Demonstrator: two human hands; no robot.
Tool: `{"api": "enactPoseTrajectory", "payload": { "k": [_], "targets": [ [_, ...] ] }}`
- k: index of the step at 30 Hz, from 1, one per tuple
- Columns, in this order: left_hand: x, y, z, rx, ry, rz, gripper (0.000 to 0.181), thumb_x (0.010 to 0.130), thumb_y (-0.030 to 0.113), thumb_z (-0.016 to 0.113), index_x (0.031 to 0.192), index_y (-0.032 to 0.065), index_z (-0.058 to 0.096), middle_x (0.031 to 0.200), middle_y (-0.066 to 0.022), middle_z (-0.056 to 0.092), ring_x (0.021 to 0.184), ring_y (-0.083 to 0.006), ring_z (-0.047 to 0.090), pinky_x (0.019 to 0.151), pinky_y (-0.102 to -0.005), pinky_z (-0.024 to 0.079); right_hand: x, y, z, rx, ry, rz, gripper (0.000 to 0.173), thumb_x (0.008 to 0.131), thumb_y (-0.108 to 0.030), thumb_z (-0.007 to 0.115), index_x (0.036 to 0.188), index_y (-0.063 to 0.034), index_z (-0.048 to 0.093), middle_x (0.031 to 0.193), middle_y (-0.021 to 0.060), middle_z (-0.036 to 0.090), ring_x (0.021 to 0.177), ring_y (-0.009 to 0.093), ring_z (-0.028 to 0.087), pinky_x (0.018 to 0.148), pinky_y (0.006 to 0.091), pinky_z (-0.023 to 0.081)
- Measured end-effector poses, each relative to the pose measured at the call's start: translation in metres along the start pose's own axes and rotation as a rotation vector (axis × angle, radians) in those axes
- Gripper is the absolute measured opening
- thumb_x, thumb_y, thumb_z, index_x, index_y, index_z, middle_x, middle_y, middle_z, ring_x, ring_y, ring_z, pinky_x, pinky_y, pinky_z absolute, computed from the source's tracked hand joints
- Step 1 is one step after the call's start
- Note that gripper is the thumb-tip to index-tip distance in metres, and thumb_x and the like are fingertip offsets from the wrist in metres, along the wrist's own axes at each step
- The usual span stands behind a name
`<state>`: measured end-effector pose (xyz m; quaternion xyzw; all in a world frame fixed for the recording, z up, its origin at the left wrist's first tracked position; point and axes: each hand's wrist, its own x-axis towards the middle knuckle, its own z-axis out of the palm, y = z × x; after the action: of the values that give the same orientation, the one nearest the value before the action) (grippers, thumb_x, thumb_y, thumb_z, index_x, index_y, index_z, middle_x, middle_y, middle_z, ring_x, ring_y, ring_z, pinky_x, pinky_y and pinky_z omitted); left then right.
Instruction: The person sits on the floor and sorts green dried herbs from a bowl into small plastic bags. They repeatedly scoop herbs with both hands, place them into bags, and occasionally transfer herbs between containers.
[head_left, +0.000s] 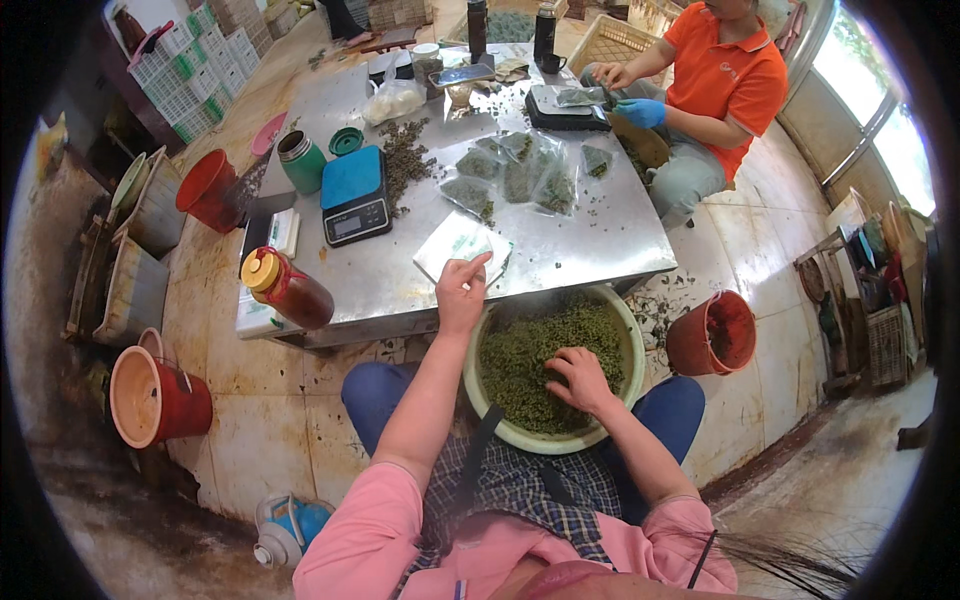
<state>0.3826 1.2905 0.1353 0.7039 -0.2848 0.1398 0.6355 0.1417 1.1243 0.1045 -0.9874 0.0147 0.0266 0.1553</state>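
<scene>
My left hand (463, 289) rests on the near edge of a flat plastic bag with green print (450, 244), its index finger stretched across it. Over a wide pale basin (636, 375) full of small green peppercorn-like berries (525, 345), my right hand (579, 376) dips its curled fingers into the berries; whether it grips any cannot be told. Beyond the bag lie several clear bags filled with green material (517, 176). A digital scale with a blue top (352, 184) stands to their left on the metal table (600, 247).
A co-worker in an orange shirt (720, 82) sits at the far right by another scale (566, 112). A jar with a yellow lid (289, 289) and a green flask (301, 163) stand on the table's left side. Red buckets (709, 334) stand on the floor on both sides.
</scene>
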Motion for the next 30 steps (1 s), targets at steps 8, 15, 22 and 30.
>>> {"api": "enactPoseTrajectory", "payload": {
  "k": [8, 15, 22, 30],
  "targets": [
    [-0.007, 0.042, -0.030, -0.747, -0.507, -0.640, 0.029, 0.084, 0.005, 0.066, 0.112, 0.0025, 0.067, 0.082, -0.0001, 0.066, 0.063, -0.0080, 0.057, 0.053, -0.0252, 0.048, 0.019, -0.008, 0.015, -0.069, 0.062, 0.079, 0.085, 0.061, -0.022, 0.084, 0.136, -0.0241, 0.044, 0.145, 0.0140, 0.032, 0.133, 0.040, 0.031, 0.104, 0.0576, 0.030],
    [-0.048, 0.063, -0.015, 0.459, -0.496, -0.180, 0.019, 0.086, 0.015, 0.057, 0.104, 0.0110, 0.064, 0.076, -0.0184, 0.067, 0.072, -0.0392, 0.064, 0.067, -0.0495, 0.051, 0.026, -0.002, 0.014, 0.238, 0.429, 0.223, 0.053, 0.061, -0.003, 0.074, 0.112, -0.0115, 0.062, 0.108, 0.0093, 0.059, 0.105, 0.026, 0.058, 0.085, 0.0369, 0.050],
    [-0.082, 0.036, 0.023, 0.431, -0.615, -0.256, 0.025, 0.086, 0.013, 0.058, 0.109, 0.0075, 0.066, 0.077, -0.0204, 0.066, 0.077, -0.0383, 0.065, 0.069, -0.0488, 0.051, 0.015, -0.004, -0.013, 1.642, 0.600, 0.527, 0.050, 0.077, 0.002, 0.066, 0.124, -0.0038, 0.050, 0.108, 0.0152, 0.062, 0.089, 0.026, 0.065, 0.076, 0.0378, 0.055],
    [-0.099, 0.028, 0.052, 0.192, -0.600, -0.260, 0.017, 0.084, 0.006, 0.053, 0.096, 0.0010, 0.064, 0.080, -0.0260, 0.064, 0.080, -0.0450, 0.062, 0.072, -0.0527, 0.050, 0.036, -0.029, -0.028, 1.498, 0.506, 0.248, 0.050, 0.067, 0.005, 0.058, 0.117, 0.0038, 0.060, 0.138, 0.0135, 0.052, 0.129, 0.025, 0.046, 0.106, 0.0343, 0.038]
  ]
}}
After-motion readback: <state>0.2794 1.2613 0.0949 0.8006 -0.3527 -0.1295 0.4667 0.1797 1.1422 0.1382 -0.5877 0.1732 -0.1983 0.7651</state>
